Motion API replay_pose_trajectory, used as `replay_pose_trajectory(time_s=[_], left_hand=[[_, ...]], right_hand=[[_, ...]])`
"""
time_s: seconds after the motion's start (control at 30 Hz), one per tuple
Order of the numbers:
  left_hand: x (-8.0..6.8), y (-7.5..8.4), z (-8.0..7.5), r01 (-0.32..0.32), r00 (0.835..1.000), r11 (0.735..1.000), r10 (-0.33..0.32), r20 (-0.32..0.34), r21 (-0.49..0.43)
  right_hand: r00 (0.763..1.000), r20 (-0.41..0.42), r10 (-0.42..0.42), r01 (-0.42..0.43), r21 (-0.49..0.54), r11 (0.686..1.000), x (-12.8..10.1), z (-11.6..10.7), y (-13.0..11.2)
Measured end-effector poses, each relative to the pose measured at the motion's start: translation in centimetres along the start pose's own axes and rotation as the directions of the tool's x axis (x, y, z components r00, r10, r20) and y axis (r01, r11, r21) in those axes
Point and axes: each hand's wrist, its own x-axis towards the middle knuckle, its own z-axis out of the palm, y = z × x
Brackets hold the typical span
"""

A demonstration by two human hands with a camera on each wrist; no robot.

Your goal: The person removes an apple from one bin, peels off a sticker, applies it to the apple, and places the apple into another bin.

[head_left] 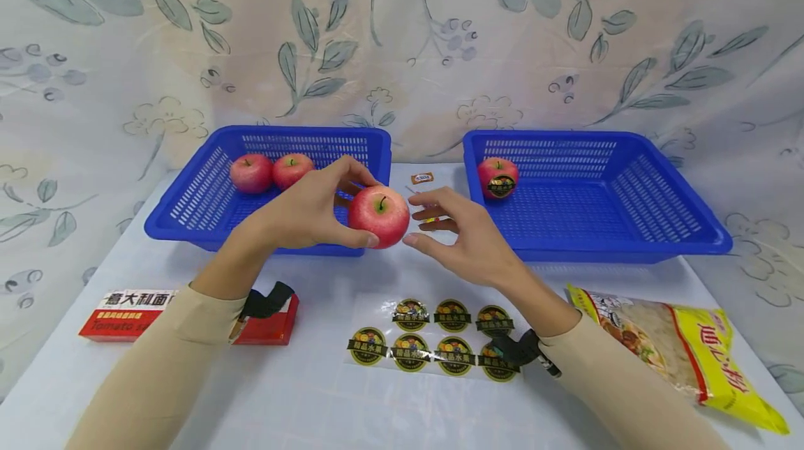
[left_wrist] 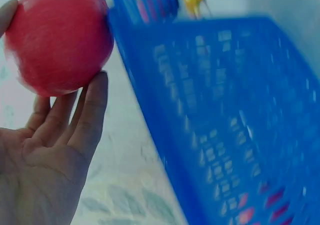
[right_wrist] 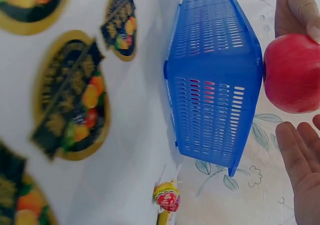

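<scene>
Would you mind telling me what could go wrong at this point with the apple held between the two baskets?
The left hand holds the apple only by its fingertips above the table, so it might slip and roll. The right hand is open beside it, not gripping, so a handover could fumble. The sticker sheet lies under the right forearm and might get dragged.

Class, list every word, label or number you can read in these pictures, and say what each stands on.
"Tomato s…": white letters on the flat red and white cardboard box; the large Chinese characters above it are partly hidden.
Round black and gold fruit stickers on the clear sheet: print too small to read.
Yellow plastic snack bag: red characters, blurred.
Small orange label between the baskets: unreadable.
</scene>
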Motion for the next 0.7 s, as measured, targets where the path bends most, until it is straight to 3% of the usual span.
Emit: replay_pose_trajectory(time_s=[0.13, 0.27, 0.4, 0.5, 0.6, 0.7], left_hand=[[-0.3, 0.3, 2.0, -0.05, 0.999, 0.995, 0.049, -0.004, -0.086], [-0.5, 0.3, 4.2, -0.055, 0.997, 0.989, 0.047, -0.062, -0.136], [-0.8, 0.3, 6.6, -0.061, 0.989, 0.989, 0.041, -0.142, -0.137], [-0.8, 0.5, 8.2, -0.103, 0.981, 0.989, 0.083, -0.176, -0.108], [-0.8, 0.9, 9.3, -0.122, 0.98, 0.989, 0.107, -0.168, -0.083], [-0.9, 0.9, 9.9, -0.111, 0.987, 0.991, 0.101, -0.121, -0.077]], right_hand=[[0.999, 0.036, 0.032, -0.035, 0.083, 0.996, -1.1, -0.3, 0.0], [0.994, 0.07, 0.081, -0.092, 0.159, 0.983, -2.4, -0.8, 0.3], [0.99, 0.096, 0.104, -0.115, 0.126, 0.985, -3.5, -1.2, 0.5], [0.987, 0.109, 0.119, -0.128, 0.079, 0.989, -4.3, -1.5, 0.7], [0.985, 0.12, 0.122, -0.128, 0.041, 0.991, -4.9, -1.5, 0.9], [0.984, 0.142, 0.111, -0.114, 0.011, 0.993, -5.5, -1.5, 1.2]])
